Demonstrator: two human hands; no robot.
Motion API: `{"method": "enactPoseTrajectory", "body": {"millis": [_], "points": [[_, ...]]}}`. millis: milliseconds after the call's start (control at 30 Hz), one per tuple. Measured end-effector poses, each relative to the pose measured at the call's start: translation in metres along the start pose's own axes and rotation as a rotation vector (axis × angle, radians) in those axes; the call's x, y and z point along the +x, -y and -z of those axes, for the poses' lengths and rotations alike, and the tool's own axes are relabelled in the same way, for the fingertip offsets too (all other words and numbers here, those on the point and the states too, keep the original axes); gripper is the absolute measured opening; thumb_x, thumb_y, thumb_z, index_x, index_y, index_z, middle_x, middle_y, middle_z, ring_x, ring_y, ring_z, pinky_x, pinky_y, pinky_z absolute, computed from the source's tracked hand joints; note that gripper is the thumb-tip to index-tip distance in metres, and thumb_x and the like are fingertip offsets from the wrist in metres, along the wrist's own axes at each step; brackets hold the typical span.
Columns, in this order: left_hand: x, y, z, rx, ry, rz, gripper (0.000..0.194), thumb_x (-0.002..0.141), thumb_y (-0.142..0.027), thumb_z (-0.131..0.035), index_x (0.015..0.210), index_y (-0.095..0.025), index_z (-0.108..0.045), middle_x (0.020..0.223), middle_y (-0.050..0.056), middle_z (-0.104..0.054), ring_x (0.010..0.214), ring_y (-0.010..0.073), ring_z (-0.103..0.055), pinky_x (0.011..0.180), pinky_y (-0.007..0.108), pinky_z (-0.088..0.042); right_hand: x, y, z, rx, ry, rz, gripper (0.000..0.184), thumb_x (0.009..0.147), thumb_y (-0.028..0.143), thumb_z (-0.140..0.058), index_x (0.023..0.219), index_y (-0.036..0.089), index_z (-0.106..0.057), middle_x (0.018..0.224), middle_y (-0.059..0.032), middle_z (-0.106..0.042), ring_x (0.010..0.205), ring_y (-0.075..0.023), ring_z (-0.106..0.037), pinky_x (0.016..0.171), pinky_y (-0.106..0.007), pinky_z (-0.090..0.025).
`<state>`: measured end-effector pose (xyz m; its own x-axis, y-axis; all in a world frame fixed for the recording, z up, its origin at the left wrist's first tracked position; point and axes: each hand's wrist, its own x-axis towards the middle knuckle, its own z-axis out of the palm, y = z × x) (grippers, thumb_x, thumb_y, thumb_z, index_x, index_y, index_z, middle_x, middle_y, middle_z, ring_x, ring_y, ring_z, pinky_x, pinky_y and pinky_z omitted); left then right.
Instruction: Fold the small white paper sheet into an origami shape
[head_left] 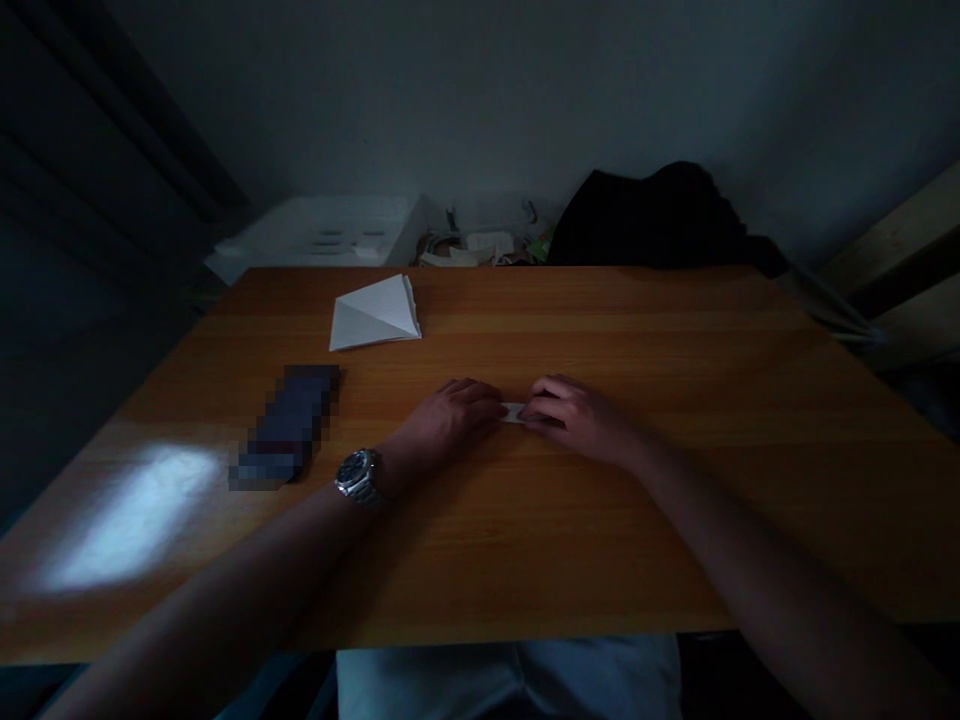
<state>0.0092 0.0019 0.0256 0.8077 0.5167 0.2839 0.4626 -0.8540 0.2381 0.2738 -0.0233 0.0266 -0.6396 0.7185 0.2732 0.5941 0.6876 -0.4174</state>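
A small pale strip (513, 412), which looks like folded paper, lies at the middle of the wooden table between my two hands. My left hand (456, 415), with a metal watch (358, 474) on its wrist, has its fingers curled over the strip's left end. On the other end press the bent fingers of my right hand (576, 415). Only a short middle part of the strip shows; the fingers cover the rest. Both hands rest low at the tabletop.
A folded white paper (375, 312) lies at the table's back left. Nearer is a blurred-out dark flat object (292, 420). Beyond the far edge of the table (480, 560) are a white plastic tray (322, 225), a clear bin of odds and ends (487, 240), and a black cloth-like item (652, 220).
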Motion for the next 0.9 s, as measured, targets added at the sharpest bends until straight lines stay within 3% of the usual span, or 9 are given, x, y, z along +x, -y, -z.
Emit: {"method": "enactPoseTrajectory", "body": {"millis": [300,900], "points": [[0.001,-0.002,0.001,-0.029,-0.036,-0.017,0.019,0.103,-0.025,-0.057,0.112,-0.018,-0.072,0.114,0.009,-0.069,0.101,0.0207,-0.064,0.090,0.034,-0.052,0.004,0.005,-0.008,0.091,-0.050,-0.050,0.014,0.099,0.031,-0.064,0.105,0.022,-0.072,0.105,-0.0062,-0.066,0.098,-0.0200,-0.063,0.087,-0.035,-0.051],[-0.001,-0.001,0.002,-0.039,-0.059,-0.004,0.020,0.102,-0.030,-0.058,0.108,-0.019,-0.074,0.113,0.008,-0.072,0.100,0.0208,-0.068,0.087,0.034,-0.052,0.003,0.001,-0.011,0.176,-0.087,-0.066,0.013,0.097,0.020,-0.064,0.100,0.024,-0.076,0.107,-0.0058,-0.067,0.098,-0.0189,-0.065,0.089,-0.035,-0.053]]}}
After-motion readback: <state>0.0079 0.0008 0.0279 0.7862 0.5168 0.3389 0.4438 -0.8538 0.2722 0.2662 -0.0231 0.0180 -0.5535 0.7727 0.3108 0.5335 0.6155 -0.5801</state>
